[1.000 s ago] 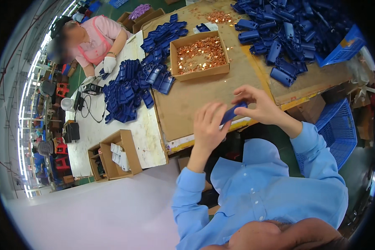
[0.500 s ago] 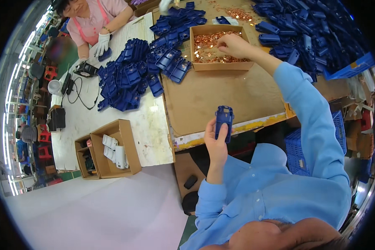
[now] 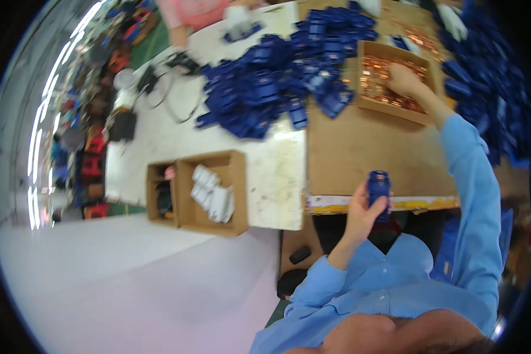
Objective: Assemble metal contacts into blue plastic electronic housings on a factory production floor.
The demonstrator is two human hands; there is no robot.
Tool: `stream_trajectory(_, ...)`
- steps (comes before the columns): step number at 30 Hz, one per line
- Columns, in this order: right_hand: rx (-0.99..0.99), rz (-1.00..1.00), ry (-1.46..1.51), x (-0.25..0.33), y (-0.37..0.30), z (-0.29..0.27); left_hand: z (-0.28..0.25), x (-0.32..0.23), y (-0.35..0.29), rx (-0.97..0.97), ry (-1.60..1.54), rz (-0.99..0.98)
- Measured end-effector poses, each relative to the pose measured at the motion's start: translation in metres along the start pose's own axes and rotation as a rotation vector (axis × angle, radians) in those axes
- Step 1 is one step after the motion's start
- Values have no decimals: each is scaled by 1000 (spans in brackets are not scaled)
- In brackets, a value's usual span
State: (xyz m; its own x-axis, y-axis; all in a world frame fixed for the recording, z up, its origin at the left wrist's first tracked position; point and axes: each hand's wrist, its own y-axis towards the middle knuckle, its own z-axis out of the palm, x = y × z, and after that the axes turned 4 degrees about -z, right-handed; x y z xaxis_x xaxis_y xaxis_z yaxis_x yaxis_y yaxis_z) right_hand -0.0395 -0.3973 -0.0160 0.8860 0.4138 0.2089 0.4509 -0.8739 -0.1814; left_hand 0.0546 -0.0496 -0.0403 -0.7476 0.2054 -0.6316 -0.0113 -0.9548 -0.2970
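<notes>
My left hand [image 3: 357, 217] is closed round a dark blue plastic housing [image 3: 378, 184], held upright over the table's near edge with the thumb across its face. The housing has openings near its top end. My right hand [image 3: 403, 80] reaches into a cardboard box [image 3: 395, 112] of small shiny copper-coloured metal pieces [image 3: 374, 82]. Its fingers are bent and drawn together, with the tips down among the pieces. Blur hides whether a piece is between them.
Blue housings lie heaped at left centre [image 3: 259, 88] and far right [image 3: 484, 109]. A divided cardboard box [image 3: 240, 197] holds white plastic parts [image 3: 211, 193]. Across the table is a co-worker's white-gloved hand [image 3: 238, 22]; another white glove [image 3: 452, 23] shows at the far right.
The view has swung, so the whole scene sits further right. My right hand has moved lower into the copper-coloured pieces. My left hand still holds the blue housing.
</notes>
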Motion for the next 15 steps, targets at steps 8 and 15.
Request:
stream_trajectory(8, -49, -53, 108, -12, 18, 13, 11, -11, -12, -7, 119, 132)
stream_trajectory(15, -445, -337, 363, -26, -33, -18, 39, -16, -15, -52, 241, 140)
